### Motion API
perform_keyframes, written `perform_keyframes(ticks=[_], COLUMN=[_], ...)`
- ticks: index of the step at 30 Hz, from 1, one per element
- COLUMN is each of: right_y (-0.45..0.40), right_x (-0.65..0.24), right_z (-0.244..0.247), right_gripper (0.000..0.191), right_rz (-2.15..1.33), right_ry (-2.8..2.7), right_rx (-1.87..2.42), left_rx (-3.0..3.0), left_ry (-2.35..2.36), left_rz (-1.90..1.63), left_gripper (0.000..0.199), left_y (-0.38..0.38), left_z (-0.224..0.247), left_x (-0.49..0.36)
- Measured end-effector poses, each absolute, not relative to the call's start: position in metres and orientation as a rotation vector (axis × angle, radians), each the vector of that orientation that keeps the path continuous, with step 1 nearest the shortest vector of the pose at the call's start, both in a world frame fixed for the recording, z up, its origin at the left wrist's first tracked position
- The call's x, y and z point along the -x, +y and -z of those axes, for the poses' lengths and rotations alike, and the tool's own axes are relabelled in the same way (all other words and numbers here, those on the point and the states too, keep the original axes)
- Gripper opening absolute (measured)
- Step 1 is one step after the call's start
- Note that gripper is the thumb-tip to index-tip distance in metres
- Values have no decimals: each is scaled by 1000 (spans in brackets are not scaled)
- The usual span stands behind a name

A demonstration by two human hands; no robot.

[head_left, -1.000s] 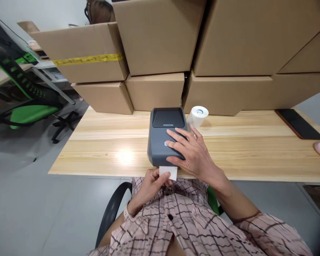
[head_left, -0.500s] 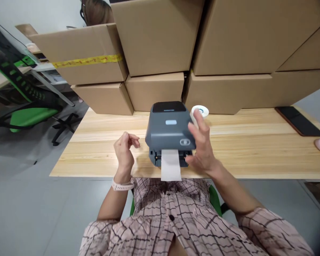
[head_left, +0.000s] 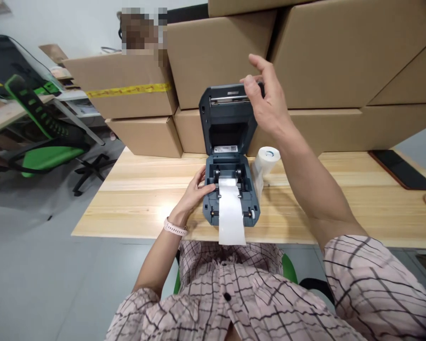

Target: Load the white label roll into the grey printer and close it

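Observation:
A dark grey label printer [head_left: 248, 189] stands on the table with its lid [head_left: 230, 123] raised. White label paper [head_left: 230, 213] runs from inside it over its front edge and past the table edge. My left hand [head_left: 191, 196] grips the printer's left side, thumb over the rim and fingers along the outer wall. At the lid's upper right corner is my right hand [head_left: 270, 102], thumb in front of the corner and index finger stretched upward. Right of the printer stands a white label roll [head_left: 269, 158] with a loose strip hanging beside the base.
Stacked cardboard boxes [head_left: 315, 57] line the back of the wooden table [head_left: 135, 203], close behind the raised lid. A dark phone [head_left: 401, 168] lies at the right. A green office chair [head_left: 53, 156] is at the left; another person's head shows behind the boxes.
The printer lid has swung up and back, exposing the inside. My right hand has risen with it. My left hand has moved right onto the printer's side.

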State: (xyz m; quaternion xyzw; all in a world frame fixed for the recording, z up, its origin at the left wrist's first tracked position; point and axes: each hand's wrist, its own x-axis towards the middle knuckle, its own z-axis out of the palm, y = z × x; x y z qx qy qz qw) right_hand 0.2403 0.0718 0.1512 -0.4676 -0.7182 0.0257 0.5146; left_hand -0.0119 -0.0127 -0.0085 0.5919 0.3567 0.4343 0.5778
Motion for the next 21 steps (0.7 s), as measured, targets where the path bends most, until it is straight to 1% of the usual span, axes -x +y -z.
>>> perform_keyframes(ticks=[2, 4, 5, 7, 8, 9, 12, 14, 19, 21], right_y=[63, 41, 27, 3, -5, -10, -9, 0, 12, 12], right_x=[-243, -242, -240, -236, -233, -231, -223, -216, -200, -198], right_z=[-150, -143, -137, -120, -111, -101, -78, -72, -77, -79], right_gripper=[73, 68, 61, 41, 34, 33, 33, 33, 28, 31], right_rz=[-56, 90, 185, 302, 284, 219, -42, -110, -167, -221], right_ry=[-1738, -1713, -1692, -1724, -1820, -1978, -2580, -2862, -3070, -3086], right_rx=[1087, 1040, 1017, 981, 985, 1004, 1125, 1202, 1239, 1274], left_rx=[-1395, -1381, -1370, -1356, -1354, -1354, -1376, -1385, -1383, -1385], left_ry=[836, 844, 850, 865, 875, 885, 908, 915, 893, 892], left_rz=[-1027, -1031, -1027, -1014, -1013, -1017, -1041, -1035, -1021, -1036], left_gripper=[79, 81, 83, 85, 85, 86, 88, 91, 95, 96], left_y=[-12, -11, -11, -10, -9, -9, -6, -4, -3, -3], left_z=[9, 10, 11, 11, 11, 11, 9, 8, 5, 5], left_x=[12, 11, 10, 9, 8, 7, 5, 4, 3, 3])
